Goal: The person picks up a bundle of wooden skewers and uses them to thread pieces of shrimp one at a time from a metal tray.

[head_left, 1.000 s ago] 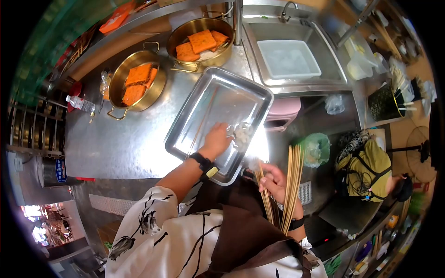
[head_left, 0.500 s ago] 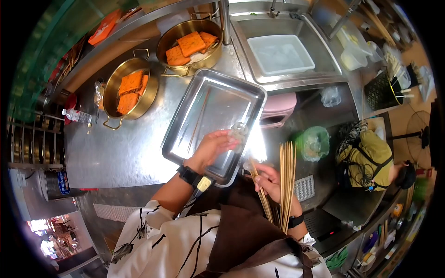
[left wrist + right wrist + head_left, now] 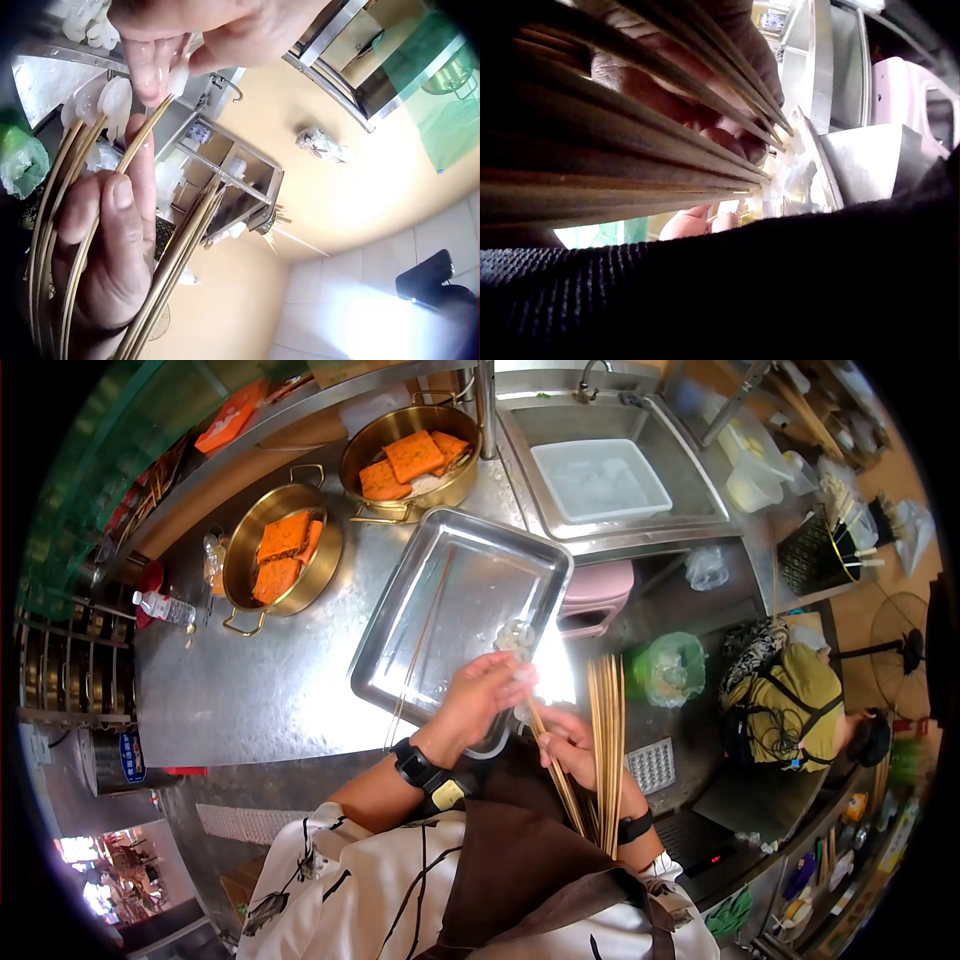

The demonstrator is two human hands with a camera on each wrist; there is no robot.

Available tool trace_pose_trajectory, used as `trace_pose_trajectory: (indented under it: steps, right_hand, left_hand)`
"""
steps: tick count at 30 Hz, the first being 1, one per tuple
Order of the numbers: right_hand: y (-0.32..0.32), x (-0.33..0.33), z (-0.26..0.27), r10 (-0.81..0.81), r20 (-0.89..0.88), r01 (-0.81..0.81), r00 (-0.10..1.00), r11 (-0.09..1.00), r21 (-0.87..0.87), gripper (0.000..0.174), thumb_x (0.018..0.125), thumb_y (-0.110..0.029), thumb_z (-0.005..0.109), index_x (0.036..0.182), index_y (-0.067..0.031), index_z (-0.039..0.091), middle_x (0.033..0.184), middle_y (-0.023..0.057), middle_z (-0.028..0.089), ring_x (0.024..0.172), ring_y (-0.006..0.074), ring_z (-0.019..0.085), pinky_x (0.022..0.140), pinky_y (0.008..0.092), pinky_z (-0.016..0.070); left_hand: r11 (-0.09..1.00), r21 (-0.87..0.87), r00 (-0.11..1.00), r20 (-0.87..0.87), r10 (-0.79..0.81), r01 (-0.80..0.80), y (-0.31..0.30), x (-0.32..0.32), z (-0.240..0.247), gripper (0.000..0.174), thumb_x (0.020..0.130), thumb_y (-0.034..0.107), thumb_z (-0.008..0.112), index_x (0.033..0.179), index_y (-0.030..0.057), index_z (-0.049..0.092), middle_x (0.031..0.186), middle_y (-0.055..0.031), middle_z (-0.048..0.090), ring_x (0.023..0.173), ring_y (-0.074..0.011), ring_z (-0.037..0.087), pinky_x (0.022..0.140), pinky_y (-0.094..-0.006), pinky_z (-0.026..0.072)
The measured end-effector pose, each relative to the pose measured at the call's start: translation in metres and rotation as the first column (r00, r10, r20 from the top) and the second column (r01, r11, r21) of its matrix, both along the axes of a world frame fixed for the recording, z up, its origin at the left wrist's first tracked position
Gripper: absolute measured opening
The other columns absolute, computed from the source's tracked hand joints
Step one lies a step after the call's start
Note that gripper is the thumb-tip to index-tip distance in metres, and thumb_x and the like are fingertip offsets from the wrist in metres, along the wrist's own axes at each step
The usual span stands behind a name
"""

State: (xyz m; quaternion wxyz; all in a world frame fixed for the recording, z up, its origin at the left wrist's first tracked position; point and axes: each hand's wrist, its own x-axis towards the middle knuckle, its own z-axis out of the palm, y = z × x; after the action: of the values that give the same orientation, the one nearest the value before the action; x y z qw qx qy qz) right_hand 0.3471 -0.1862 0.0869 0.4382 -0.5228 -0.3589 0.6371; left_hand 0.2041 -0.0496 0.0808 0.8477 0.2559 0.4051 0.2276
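In the head view, with clock directions read from the fingers, the left hand (image 3: 475, 700) has its fingers narrowed, pinching a small white piece (image 3: 178, 79) at the tip of a skewer (image 3: 139, 142). The right hand (image 3: 570, 745) has its fingers curled round the skewers; its thumb presses on the one that meets the pinched piece. Other skewers in this grip carry white pieces (image 3: 115, 97) on their tips, and a bundle of bare skewers (image 3: 608, 740) stands beside them, tips up.

Just past the fingers, toward 12 o'clock, more white pieces (image 3: 515, 635) lie in a metal tray (image 3: 480, 595), near its right wall. A thin stick (image 3: 425, 620) lies along the tray's left side. The tray rests on the steel counter (image 3: 250, 680).

Farther out, a brass pot (image 3: 333, 560) with orange slabs (image 3: 285, 535) sits at 10 o'clock and a second brass pot (image 3: 465, 485), similarly filled, at 11. A white basin (image 3: 600, 480) is in the sink (image 3: 690, 500) at 1 o'clock, a pink stool (image 3: 600, 585) between 1 and 2, and a green bag (image 3: 670, 670) at 3.
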Motion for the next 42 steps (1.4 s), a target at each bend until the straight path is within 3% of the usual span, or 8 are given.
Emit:
trace_pose_trajectory:
  steps: [5,18,26,33,38,42]
  right_hand:
    - [-0.001,0.0,0.005,0.005,0.007,-0.005,1.0,1.0,0.023,0.042,0.094,-0.011,0.047,0.135,-0.0078,0.04,0.071,-0.0005,0.053,0.065,0.0067,0.05,0.059,0.0208,0.0406]
    - [-0.004,-0.002,0.008,-0.026,0.033,0.022,0.999,0.994,0.109,0.032,0.093,-0.009,0.045,0.125,-0.0068,0.042,0.07,0.0006,0.053,0.064,0.0068,0.05,0.058,0.0213,0.0402]
    - [-0.007,-0.003,0.009,-0.076,-0.018,0.077,0.997,0.992,0.098,0.027,0.092,-0.006,0.046,0.118,-0.0066,0.04,0.068,0.0013,0.053,0.062,0.0075,0.048,0.058,0.0215,0.0383]
    - [-0.01,-0.003,0.007,-0.063,0.005,0.062,0.998,0.994,0.085,0.024,0.091,-0.003,0.046,0.114,-0.0064,0.039,0.07,0.0033,0.053,0.064,0.0092,0.049,0.06,0.023,0.0393]
    - [-0.01,0.0,0.002,-0.052,-0.025,0.055,0.998,0.991,0.119,0.019,0.09,0.0,0.047,0.106,-0.0065,0.038,0.07,0.0045,0.053,0.064,0.0111,0.05,0.059,0.0233,0.0392]
    - [-0.009,0.002,0.006,-0.035,0.012,0.034,0.999,0.991,0.127,0.018,0.09,0.001,0.047,0.1,-0.0079,0.035,0.071,0.0047,0.053,0.064,0.0115,0.05,0.058,0.0231,0.039]
  left_hand:
    - [0.999,0.033,0.999,0.031,0.023,-0.024,-0.009,0.0,0.0,0.026,0.094,0.013,0.051,0.116,-0.0011,0.049,0.113,-0.0175,0.059,0.105,-0.0253,0.06,0.088,-0.0325,0.049]
    - [0.992,0.114,0.998,-0.016,-0.061,0.062,-0.018,-0.001,0.008,0.029,0.092,0.012,0.055,0.116,-0.0042,0.054,0.105,-0.0173,0.063,0.098,-0.0253,0.063,0.085,-0.0334,0.0511]
    - [0.989,-0.016,0.988,0.039,-0.149,0.15,-0.015,-0.005,0.007,0.035,0.09,0.014,0.057,0.119,-0.0059,0.052,0.107,-0.0193,0.061,0.098,-0.0263,0.062,0.087,-0.0357,0.0492]
    - [0.979,-0.029,0.978,0.052,-0.201,0.202,-0.016,-0.006,0.006,0.036,0.09,0.014,0.058,0.119,-0.0069,0.052,0.108,-0.02,0.061,0.1,-0.0275,0.061,0.089,-0.0377,0.048]
    - [0.971,-0.07,0.967,0.134,-0.219,0.229,-0.023,-0.007,0.006,0.03,0.09,0.015,0.058,0.112,-0.0052,0.057,0.109,-0.0166,0.062,0.099,-0.0273,0.061,0.089,-0.04,0.0488]
    - [0.974,-0.109,0.977,0.1,-0.188,0.198,-0.028,-0.008,0.002,0.029,0.089,0.015,0.059,0.111,-0.0043,0.058,0.108,-0.0149,0.062,0.097,-0.027,0.062,0.088,-0.0396,0.0496]
